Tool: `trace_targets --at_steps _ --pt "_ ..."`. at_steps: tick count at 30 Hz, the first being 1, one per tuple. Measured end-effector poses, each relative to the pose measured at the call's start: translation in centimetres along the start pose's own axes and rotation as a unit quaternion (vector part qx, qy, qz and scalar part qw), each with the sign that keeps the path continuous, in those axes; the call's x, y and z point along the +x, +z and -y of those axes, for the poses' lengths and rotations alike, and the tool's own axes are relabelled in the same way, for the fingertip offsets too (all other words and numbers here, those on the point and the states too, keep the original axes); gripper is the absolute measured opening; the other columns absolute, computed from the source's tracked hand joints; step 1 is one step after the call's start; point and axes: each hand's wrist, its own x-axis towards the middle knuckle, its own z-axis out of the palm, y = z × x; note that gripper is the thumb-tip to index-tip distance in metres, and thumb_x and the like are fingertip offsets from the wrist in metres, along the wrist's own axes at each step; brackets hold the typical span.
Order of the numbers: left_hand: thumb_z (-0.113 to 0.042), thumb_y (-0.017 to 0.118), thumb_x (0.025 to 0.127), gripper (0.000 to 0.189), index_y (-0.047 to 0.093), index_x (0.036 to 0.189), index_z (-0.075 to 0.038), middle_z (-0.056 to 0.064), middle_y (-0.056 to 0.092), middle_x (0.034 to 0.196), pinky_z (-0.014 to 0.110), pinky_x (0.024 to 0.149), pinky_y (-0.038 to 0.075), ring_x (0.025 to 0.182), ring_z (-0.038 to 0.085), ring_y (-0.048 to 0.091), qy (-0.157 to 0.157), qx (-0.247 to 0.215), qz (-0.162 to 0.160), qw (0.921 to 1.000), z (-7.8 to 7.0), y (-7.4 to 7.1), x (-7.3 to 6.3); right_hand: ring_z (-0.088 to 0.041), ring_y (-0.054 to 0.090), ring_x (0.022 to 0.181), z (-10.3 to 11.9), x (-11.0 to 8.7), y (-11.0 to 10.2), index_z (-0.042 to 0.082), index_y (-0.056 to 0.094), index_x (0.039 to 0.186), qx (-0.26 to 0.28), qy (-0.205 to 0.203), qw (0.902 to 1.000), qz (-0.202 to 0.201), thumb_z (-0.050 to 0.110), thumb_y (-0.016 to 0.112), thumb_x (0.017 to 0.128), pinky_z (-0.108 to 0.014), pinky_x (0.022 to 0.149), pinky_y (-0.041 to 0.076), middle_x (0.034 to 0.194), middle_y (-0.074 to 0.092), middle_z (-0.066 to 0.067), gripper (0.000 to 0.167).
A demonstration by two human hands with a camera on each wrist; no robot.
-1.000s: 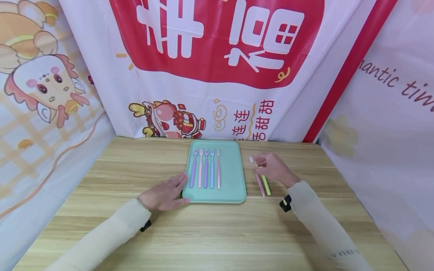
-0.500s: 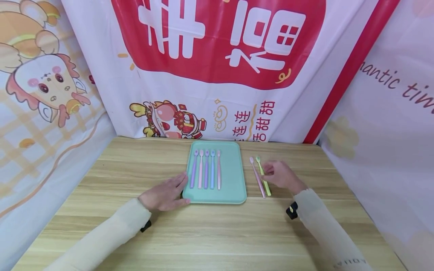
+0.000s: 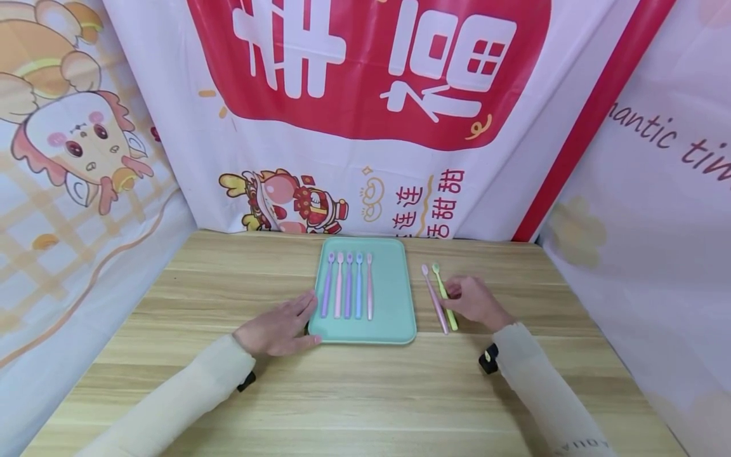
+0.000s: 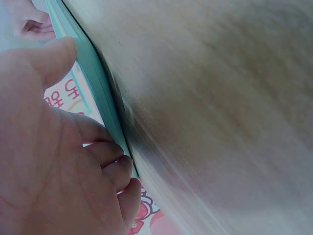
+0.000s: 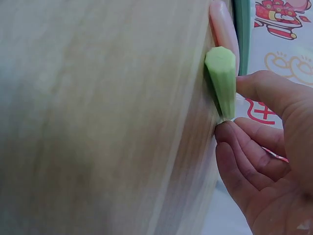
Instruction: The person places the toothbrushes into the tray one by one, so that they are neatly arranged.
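Observation:
Along the left edge of a mint-green tray (image 3: 391, 285), my left hand (image 3: 276, 327) rests with extended fingers. The left wrist view shows the fingertips (image 4: 124, 169) and thumb against the tray's rim. On the tray lie several toothbrushes side by side, among them a blue toothbrush (image 3: 358, 292) and a pink toothbrush (image 3: 369, 295). Right of the tray, my right hand (image 3: 474, 299) pinches a green toothbrush (image 5: 222, 73) lying on the table, thumb on one side and curled fingers on the other. A second pink toothbrush (image 3: 435, 301) lies just left of it.
The wooden table (image 3: 365, 393) ends at a white-and-red printed banner (image 3: 365, 139) behind the tray. Printed cloths hang on the left and right sides. Both wrists carry small black devices, one being the right wrist device (image 3: 488, 358).
My right hand has moved right from above the pink toothbrush to the green one, uncovering both heads, and its fingers have come round the green handle. The left hand stays at the tray.

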Motion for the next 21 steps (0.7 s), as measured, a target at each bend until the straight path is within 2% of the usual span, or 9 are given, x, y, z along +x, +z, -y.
trace_targets --at_steps 6,10,14,17,21 --pt "-0.055 0.052 0.107 0.09 0.021 0.165 0.007 0.026 0.015 0.176 0.059 0.132 0.025 0.163 0.043 0.02 0.001 -0.001 -0.001 1.0 -0.15 -0.01 -0.03 -0.025 0.073 0.102 0.02 0.39 0.12 -0.002 0.075 0.119 0.005 0.039 0.9992 -0.005 0.015 0.082 0.092 -0.041 0.091 0.064 0.111 0.078 -0.014 0.033" --pt "-0.056 0.052 0.107 0.09 0.021 0.165 0.007 0.026 0.015 0.176 0.059 0.132 0.025 0.163 0.043 0.02 0.001 0.001 -0.001 1.0 -0.12 -0.03 -0.05 -0.022 0.07 0.094 0.14 0.6 0.27 -0.001 0.077 0.114 0.009 0.071 0.9972 -0.018 0.013 0.08 0.091 -0.033 0.079 0.062 0.106 0.077 -0.013 0.028" --pt "-0.056 0.052 0.107 0.091 0.021 0.165 0.007 0.025 0.014 0.176 0.058 0.132 0.025 0.163 0.043 0.02 0.0 0.003 0.0 1.0 -0.15 -0.04 -0.07 -0.02 0.066 0.087 0.24 0.7 0.46 0.001 0.079 0.112 0.018 0.1 0.9942 -0.036 0.01 0.079 0.089 -0.027 0.071 0.056 0.099 0.076 -0.011 0.024" --pt "-0.057 0.052 0.107 0.091 0.021 0.165 0.007 0.025 0.014 0.176 0.058 0.132 0.025 0.163 0.043 0.02 -0.001 0.003 0.0 1.0 -0.18 -0.02 -0.06 -0.02 0.066 0.086 0.18 0.76 0.54 0.001 0.079 0.111 0.026 0.105 0.9929 -0.051 0.011 0.08 0.089 -0.025 0.07 0.054 0.098 0.076 -0.011 0.024" --pt "-0.057 0.052 0.107 0.091 0.021 0.165 0.007 0.025 0.014 0.176 0.057 0.132 0.025 0.164 0.042 0.02 -0.002 0.002 0.001 1.0 -0.19 -0.01 -0.06 -0.018 0.067 0.083 0.01 0.8 0.41 0.001 0.079 0.104 0.03 0.089 0.9928 -0.074 0.013 0.081 0.086 -0.024 0.069 0.054 0.094 0.077 -0.01 0.022"
